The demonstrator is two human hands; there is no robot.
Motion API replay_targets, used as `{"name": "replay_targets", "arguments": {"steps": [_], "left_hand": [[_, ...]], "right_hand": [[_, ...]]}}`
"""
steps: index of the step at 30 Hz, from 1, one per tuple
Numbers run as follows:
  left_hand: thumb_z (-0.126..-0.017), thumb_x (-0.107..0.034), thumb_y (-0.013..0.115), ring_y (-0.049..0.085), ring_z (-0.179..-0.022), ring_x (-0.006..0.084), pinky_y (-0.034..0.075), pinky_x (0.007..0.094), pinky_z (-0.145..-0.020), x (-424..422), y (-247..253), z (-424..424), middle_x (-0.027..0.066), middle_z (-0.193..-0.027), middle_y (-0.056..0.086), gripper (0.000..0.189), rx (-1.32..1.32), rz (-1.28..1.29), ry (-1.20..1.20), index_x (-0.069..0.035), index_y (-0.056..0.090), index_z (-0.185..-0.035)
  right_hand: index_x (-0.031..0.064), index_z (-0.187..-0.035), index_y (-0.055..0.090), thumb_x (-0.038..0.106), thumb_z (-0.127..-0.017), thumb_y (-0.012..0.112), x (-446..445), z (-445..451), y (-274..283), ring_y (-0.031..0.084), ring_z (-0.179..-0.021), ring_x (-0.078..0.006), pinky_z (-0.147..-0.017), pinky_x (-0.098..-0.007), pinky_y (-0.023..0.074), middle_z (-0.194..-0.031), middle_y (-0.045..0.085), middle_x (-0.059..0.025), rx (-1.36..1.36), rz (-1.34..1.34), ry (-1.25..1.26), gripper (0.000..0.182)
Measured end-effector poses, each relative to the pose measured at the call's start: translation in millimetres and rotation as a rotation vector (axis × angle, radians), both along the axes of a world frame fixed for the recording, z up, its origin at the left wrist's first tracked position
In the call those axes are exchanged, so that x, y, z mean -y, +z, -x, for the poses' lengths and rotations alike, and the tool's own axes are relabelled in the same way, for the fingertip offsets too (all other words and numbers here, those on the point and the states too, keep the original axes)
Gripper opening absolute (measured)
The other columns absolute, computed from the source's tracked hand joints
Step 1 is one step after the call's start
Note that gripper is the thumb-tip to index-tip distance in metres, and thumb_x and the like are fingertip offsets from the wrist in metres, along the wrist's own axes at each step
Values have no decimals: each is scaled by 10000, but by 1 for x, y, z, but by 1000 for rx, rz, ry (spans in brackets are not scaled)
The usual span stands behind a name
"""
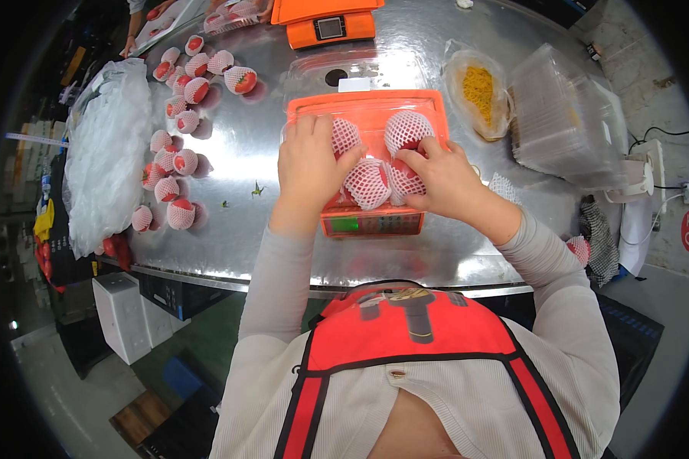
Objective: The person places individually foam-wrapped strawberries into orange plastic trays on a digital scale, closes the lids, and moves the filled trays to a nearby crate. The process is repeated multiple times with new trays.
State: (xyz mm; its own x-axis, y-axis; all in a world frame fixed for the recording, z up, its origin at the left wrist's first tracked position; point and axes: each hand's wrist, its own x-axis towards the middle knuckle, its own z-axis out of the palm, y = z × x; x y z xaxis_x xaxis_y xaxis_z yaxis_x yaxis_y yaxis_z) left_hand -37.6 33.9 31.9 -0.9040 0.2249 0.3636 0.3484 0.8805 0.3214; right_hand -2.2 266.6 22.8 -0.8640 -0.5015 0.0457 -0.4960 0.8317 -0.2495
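Observation:
An orange digital scale (pixel 373 225) stands before me with a clear plastic clamshell box (pixel 363 109) on its orange pan. Several tomatoes in white foam net sleeves (pixel 368 183) lie in the box. My left hand (pixel 313 158) is at the box's left side, fingers over its rim, thumb towards a netted tomato (pixel 345 136); whether it grips that one is hard to tell. My right hand (pixel 442 178) has its fingers on the red tomato at the lower right (pixel 406 177). Another netted tomato (pixel 407 131) lies just above those fingers.
Several netted tomatoes (pixel 197 90) and a plastic bag of foam nets (pixel 109 155) lie on the left. Stacked clear boxes (pixel 562 120) and a bag of yellow rubber bands (pixel 478 92) are on the right. A second orange scale (pixel 330 26) stands opposite; another person's hands (pixel 131 43) show top left.

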Motion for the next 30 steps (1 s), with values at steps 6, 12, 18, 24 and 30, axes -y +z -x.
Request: {"name": "replay_targets", "arguments": {"steps": [6,12,18,24,30], "left_hand": [[-676,-313,787,614,-930,334,506,414,-759,-14,5,-40,142,-1037,629,569,267,131,-266,-36,579,-1127],[-670,-371,776,626,-959,273,458,437,-818,-25,-7,-39,110,-1045,650,586,260,250,-233,-62,584,-1130],[-618,-472,770,632,-961,237,409,437,-833,-28,-19,-29,80,-992,670,656,314,255,-236,-90,607,-1126],[-607,-396,754,629,-874,247,383,417,-803,-25,-28,-29,96,-893,662,506,182,73,-264,-100,629,-998],[-628,-359,714,625,-871,278,403,426,-782,-34,-22,-32,105,-893,653,470,153,-71,-235,-87,618,-999]], "right_hand": [[118,-1156,596,265,-632,748,-3,-8,-2,617,-914,-271,-868,-481,438,-1038,578,-103,-27,274,-89,565],[110,-1144,600,282,-644,754,-8,-7,10,626,-886,-274,-822,-442,451,-1013,584,-107,98,468,-167,550],[113,-1138,605,360,-645,795,3,-13,-2,632,-877,-280,-814,-441,469,-1015,586,-98,-138,95,-21,583],[91,-1179,603,334,-644,812,-5,-6,-2,624,-942,-278,-820,-380,495,-1063,574,-121,90,361,-84,624],[49,-1284,531,259,-812,691,-45,2,15,597,-1081,-257,-922,-365,487,-1197,589,-126,375,1219,-305,541]]}}
